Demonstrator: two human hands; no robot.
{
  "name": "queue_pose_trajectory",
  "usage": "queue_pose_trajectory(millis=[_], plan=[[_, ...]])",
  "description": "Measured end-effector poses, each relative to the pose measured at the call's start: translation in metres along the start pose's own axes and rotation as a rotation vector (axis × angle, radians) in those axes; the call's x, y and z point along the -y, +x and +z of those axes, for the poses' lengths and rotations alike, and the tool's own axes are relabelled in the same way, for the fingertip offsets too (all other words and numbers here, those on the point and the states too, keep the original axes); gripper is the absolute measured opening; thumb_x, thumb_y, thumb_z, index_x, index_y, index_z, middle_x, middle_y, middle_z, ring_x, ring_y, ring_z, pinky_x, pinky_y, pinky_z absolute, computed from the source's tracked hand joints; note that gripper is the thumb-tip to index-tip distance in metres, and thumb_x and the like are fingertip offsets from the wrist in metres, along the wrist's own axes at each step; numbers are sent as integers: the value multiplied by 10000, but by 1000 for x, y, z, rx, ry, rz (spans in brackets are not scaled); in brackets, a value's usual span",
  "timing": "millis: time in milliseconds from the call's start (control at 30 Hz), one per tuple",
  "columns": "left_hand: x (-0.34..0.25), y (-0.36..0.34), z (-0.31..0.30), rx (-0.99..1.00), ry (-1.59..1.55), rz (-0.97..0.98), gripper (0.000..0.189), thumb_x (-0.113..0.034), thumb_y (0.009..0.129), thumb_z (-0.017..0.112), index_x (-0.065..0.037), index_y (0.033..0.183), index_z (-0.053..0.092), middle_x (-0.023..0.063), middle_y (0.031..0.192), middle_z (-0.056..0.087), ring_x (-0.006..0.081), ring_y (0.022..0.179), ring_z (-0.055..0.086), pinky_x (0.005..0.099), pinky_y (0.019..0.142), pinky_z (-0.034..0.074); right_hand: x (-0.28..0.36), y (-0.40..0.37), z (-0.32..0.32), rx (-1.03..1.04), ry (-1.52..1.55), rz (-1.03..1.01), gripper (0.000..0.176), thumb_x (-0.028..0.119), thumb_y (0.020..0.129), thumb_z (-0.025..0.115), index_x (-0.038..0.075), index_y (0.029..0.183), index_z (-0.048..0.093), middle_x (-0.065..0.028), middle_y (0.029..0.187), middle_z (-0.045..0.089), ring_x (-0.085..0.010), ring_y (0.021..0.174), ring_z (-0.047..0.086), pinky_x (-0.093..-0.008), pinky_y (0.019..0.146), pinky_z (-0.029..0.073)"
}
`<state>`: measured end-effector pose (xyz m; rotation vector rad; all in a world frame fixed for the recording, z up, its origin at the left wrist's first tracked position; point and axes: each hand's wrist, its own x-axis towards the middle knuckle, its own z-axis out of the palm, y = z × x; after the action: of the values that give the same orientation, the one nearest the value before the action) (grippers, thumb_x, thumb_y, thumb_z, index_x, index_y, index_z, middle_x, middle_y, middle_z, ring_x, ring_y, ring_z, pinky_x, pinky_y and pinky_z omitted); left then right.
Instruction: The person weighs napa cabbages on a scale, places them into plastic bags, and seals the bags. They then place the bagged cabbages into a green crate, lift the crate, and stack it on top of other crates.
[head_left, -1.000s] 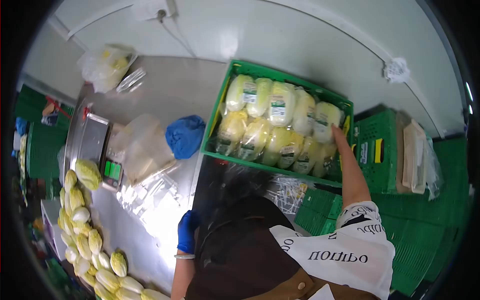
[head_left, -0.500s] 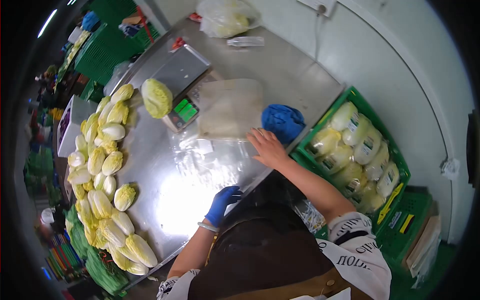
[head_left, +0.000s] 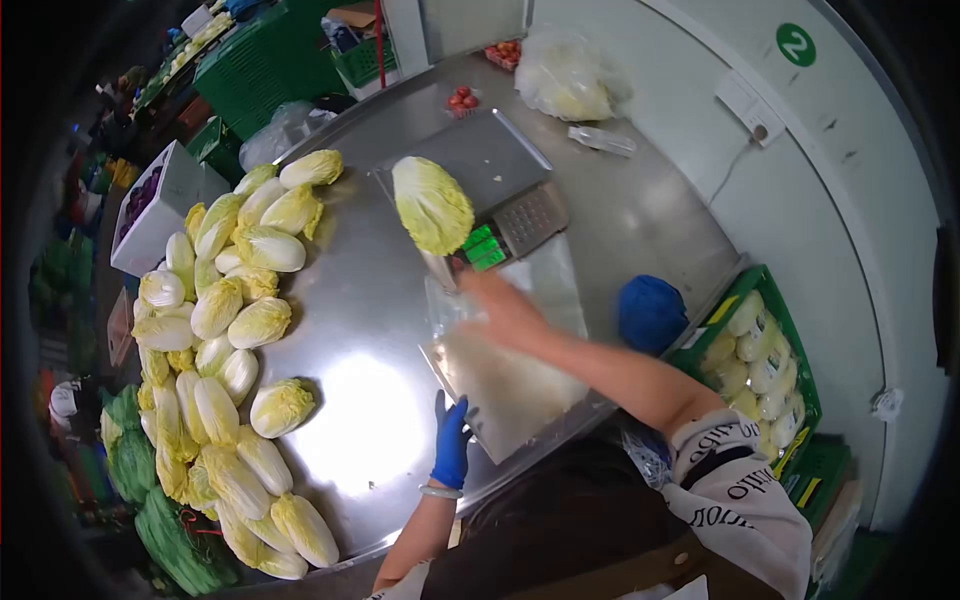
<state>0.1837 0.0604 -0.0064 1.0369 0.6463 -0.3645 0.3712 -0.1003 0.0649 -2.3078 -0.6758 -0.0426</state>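
Note:
A clear, flat plastic bag [head_left: 510, 395] lies at the table's near edge, overlapping more clear plastic sheeting [head_left: 550, 275] behind it. My left hand [head_left: 452, 445], in a blue glove, is at the bag's left edge, with its fingers closed on that edge. My bare right hand [head_left: 495, 310] reaches across above the bag, close to the scale's display; motion blurs its fingers. A Chinese cabbage [head_left: 432, 205] rests against the weighing scale [head_left: 470, 165], partly covering its near left side.
Several loose Chinese cabbages [head_left: 215, 400] are heaped along the table's left side. A blue crumpled bundle [head_left: 652, 313] sits at right, near a green crate [head_left: 815, 385] of wrapped cabbages. Tomatoes [head_left: 462, 98] and a stuffed plastic bag [head_left: 570, 75] stand at the back.
My right hand has swung left from beside the blue bundle to above the plastic sheeting. One bag now lies nearer me, with my left hand at its edge. The view has shifted.

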Motion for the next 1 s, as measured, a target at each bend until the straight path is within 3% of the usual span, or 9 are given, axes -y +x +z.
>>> queue_pose_trajectory(millis=[133, 233, 333, 400, 500, 600, 767, 833, 1000], plan=[[7, 8, -25, -16, 112, -33, 785, -340, 891, 606, -177, 1494, 130, 129, 1349, 442, 277, 1146, 523, 430, 922, 449, -5, 131, 3, -249, -405, 169, 918, 434, 651, 796, 10, 1341, 366, -193, 1313, 420, -379, 1147, 466, -429, 973, 396], [5, 11, -30, 23, 129, -47, 755, -340, 872, 632, -160, 1473, 212, 117, 1300, 493, 241, 1139, 527, 405, 910, 443, -46, 188, 22, -82, -178, 485, 905, 371, 699, 787, -3, 1380, 324, -202, 1289, 473, -355, 1150, 512, -420, 980, 423], [-6, 9, -36, 54, 131, -96, 726, -278, 872, 640, -130, 1462, 244, 115, 1240, 527, 215, 1120, 526, 366, 909, 438, -91, 200, 18, -25, 299, 480, 838, 306, 726, 780, 4, 1371, 338, -166, 1202, 555, -281, 1107, 569, -383, 909, 485], [-14, 8, -34, 56, 43, -110, 703, -209, 878, 642, -103, 1456, 257, 128, 1205, 528, 210, 1098, 516, 316, 911, 436, -89, 186, 0, 53, 651, 600, 793, 258, 745, 766, 6, 1367, 344, -143, 1153, 587, -241, 1091, 579, -356, 888, 496], [18, 27, -53, 99, 126, 2, 661, -284, 894, 598, -104, 1446, 283, 113, 1253, 526, 196, 1102, 533, 365, 928, 419, -75, 130, -14, 135, 923, 717, 736, 182, 750, 763, 1, 1342, 364, -126, 1196, 566, -209, 1101, 567, -348, 896, 486], [13, 25, -56, 127, 57, -14, 618, -214, 903, 543, -106, 1451, 278, 124, 1271, 512, 213, 1084, 539, 367, 930, 423, -35, 23, -16, 152, 800, 589, 754, 167, 752, 770, -1, 1354, 347, -127, 1229, 536, -207, 1133, 530, -356, 957, 439], [-2, 17, -48, 131, 123, -29, 619, -193, 891, 520, -117, 1456, 277, 126, 1273, 511, 226, 1096, 537, 363, 945, 416, -1, -145, 30, 181, 470, 690, 918, 249, 719, 794, 21, 1422, 250, -183, 1310, 464, -279, 1229, 460, -381, 1040, 364], [-3, 13, -42, 189, 122, -40, 622, -207, 890, 531, -121, 1454, 283, 107, 1299, 493, 218, 1119, 524, 359, 945, 417, 4, -174, 52, 233, 130, 726, 944, 292, 711, 794, 17, 1424, 241, -220, 1342, 423, -322, 1260, 431, -400, 1049, 353], [11, 13, -39, 214, 68, -81, 596, -287, 923, 530, -153, 1453, 293, 77, 1328, 469, 214, 1166, 500, 358, 945, 424, -3, -175, 28, 234, 13, 576, 869, 338, 719, 776, 13, 1388, 325, -245, 1375, 375, -364, 1272, 404, -410, 1046, 354]])
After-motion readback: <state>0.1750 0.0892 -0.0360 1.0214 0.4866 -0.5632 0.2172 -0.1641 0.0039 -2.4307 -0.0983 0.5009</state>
